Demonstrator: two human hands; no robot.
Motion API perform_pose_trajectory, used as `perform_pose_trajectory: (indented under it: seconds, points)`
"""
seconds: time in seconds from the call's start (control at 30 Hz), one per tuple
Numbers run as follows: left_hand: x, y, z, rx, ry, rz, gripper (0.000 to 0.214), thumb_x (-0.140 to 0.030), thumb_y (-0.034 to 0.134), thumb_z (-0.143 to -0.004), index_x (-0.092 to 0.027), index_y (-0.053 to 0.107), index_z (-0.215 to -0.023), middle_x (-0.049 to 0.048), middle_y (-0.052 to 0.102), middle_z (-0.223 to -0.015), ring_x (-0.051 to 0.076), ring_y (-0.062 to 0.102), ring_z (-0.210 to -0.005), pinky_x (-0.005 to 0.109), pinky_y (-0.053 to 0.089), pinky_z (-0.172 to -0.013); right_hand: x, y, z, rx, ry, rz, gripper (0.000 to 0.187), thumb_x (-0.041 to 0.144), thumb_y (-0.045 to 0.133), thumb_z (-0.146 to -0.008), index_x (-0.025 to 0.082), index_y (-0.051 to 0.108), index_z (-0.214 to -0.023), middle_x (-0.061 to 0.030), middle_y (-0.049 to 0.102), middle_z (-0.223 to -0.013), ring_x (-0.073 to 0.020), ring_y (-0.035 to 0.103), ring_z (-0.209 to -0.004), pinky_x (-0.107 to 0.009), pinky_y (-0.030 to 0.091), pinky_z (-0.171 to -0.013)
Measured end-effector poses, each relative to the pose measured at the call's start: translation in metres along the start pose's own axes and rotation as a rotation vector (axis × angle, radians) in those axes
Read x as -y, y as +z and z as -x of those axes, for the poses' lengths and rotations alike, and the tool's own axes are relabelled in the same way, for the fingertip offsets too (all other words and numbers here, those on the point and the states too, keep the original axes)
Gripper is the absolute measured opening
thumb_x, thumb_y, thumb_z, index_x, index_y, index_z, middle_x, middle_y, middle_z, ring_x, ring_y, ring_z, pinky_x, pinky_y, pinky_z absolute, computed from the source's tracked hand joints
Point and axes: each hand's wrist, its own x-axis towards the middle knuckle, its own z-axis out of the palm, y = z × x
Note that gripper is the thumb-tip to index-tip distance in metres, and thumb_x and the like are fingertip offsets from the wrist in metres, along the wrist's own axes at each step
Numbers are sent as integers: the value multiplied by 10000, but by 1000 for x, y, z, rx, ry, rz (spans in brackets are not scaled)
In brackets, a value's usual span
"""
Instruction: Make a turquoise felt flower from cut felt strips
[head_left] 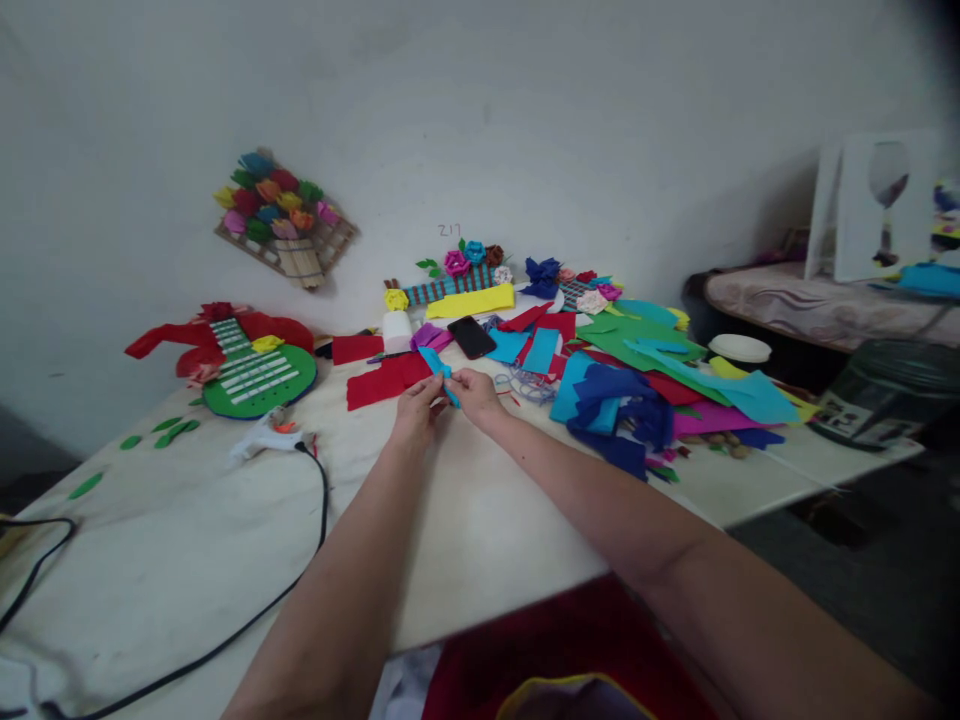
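Both hands meet over the middle of the table, pinching one narrow blue paper strip (pixel 432 359). My left hand (pixel 421 402) has its fingers closed on the strip's lower left side. From the right, my right hand (pixel 475 394) grips the same strip, with its thumb and fingertips pressed together near the strip's middle. The strip's upper end sticks out toward the back left, and a short end shows below the fingers. Just behind the hands lie red paper pieces (pixel 379 388) and a black phone (pixel 471 338).
A white glue gun (pixel 271 437) with a black cord (pixel 324 500) lies to the left. Beyond it rests a green guitar-shaped craft (pixel 262 382). Coloured paper sheets (pixel 637 340) and crumpled dark blue paper (pixel 626 405) pile up at right, near a glass jar (pixel 889 395).
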Motion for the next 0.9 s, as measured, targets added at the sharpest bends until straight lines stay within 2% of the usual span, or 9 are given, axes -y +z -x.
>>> perform_pose_trajectory:
  seconds: [0.2, 0.37, 0.43, 0.57, 0.67, 0.73, 0.83, 0.9]
  points:
    - [-3, 2, 2, -6, 48, -25, 291, -344, 752, -511, -161, 597, -675, -4, 608, -632, 99, 558, -598, 220, 436, -597, 13, -2, 10, 28, -27, 201, 157, 314, 495, -794, 235, 623, -837, 9, 661, -776, -162, 592, -851, -225, 468, -642]
    - [-8, -1, 0, -36, 85, 8, 298, -329, 759, -495, -148, 601, -673, 41, 655, -706, 131, 592, -643, 238, 455, -604, 20, -18, 4, 152, -127, 231, 222, 345, 488, -793, 178, 635, -779, 3, 659, -736, -124, 603, -698, -202, 452, -610]
    - [-7, -3, -1, -45, 82, 18, 300, -330, 762, -503, -138, 603, -670, 56, 662, -708, 142, 603, -655, 251, 467, -621, 20, -33, -5, 109, -133, 241, 265, 349, 445, -815, 163, 633, -798, -12, 665, -747, -100, 592, -603, -202, 446, -583]
    - [-6, -4, -2, -19, 39, -14, 311, -339, 764, -520, -127, 606, -682, 84, 671, -722, 172, 621, -677, 276, 478, -617, 18, -72, -23, -122, -10, 401, 240, 276, 451, -806, 178, 628, -936, -25, 678, -788, -97, 591, -582, -203, 435, -567]
    - [-5, -3, -1, 3, 4, -31, 298, -324, 770, -521, -130, 599, -670, 87, 676, -734, 173, 627, -673, 269, 481, -600, 15, -97, -29, -170, 103, 621, 187, 248, 516, -757, 181, 662, -852, -40, 683, -793, -135, 608, -664, -221, 440, -601]
    - [-6, -3, 0, 19, -12, -40, 287, -317, 771, -525, -129, 599, -659, 87, 678, -747, 164, 627, -664, 261, 482, -598, 14, -110, -29, -113, 173, 732, 149, 243, 545, -733, 170, 675, -745, -56, 678, -729, -158, 608, -663, -239, 441, -601]
    - [-6, -3, 1, 52, -22, -55, 285, -315, 771, -529, -122, 611, -664, 95, 681, -772, 159, 626, -656, 260, 486, -602, 13, -124, -28, 2, 255, 755, 114, 203, 577, -694, 167, 657, -621, -46, 632, -552, -153, 582, -545, -253, 437, -558]
    - [-7, -3, 1, 64, -24, -71, 286, -318, 768, -533, -118, 619, -673, 104, 681, -778, 160, 623, -645, 263, 488, -600, 13, -130, -27, 12, 176, 685, 120, 160, 629, -622, 172, 618, -503, -19, 555, -409, -143, 546, -461, -263, 434, -533]
